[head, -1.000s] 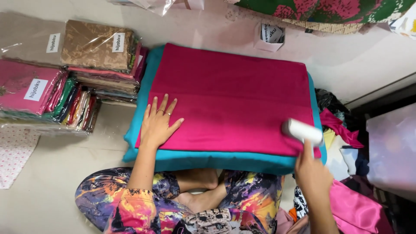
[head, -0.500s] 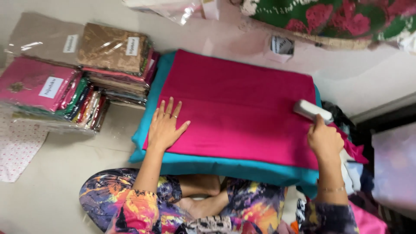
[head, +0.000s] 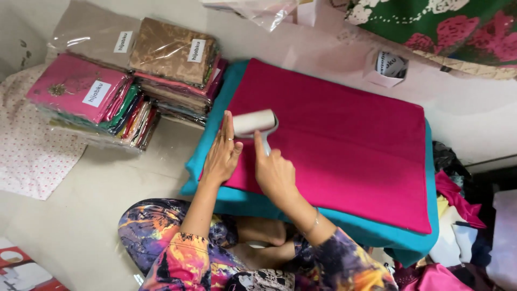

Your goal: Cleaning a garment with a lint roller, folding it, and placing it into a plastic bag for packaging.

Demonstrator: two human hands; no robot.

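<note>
Compared with half a second earlier, the white cylindrical lint roller (head: 254, 122) has travelled from the right edge of the magenta folded cloth (head: 344, 140) across to its left edge, and the right hand (head: 274, 172) has crossed over with it.

That hand is closed around the roller's pale handle, with the drum lying sideways on the magenta cloth. The left hand (head: 221, 153) lies flat and open on the cloth's left edge, fingers straight and pointing away from the person, its fingertips just beside the drum; it grips nothing.

Under the magenta cloth sits a teal folded cloth (head: 414, 237), showing as a border on the left, near and right sides. Both rest on a pale floor (head: 81, 215).

To the left stand 2 stacks of folded fabrics in clear plastic wrappers (head: 129, 81), brown and pink on top, each with a white label. A white dotted cloth (head: 32, 151) lies further left. A green floral fabric (head: 447, 27) fills the top right corner, and loose clothes (head: 458, 215) are heaped at the right. The person's crossed legs in patterned multicoloured trousers (head: 172, 248) sit at the near edge. Nothing blocks the roller.
</note>
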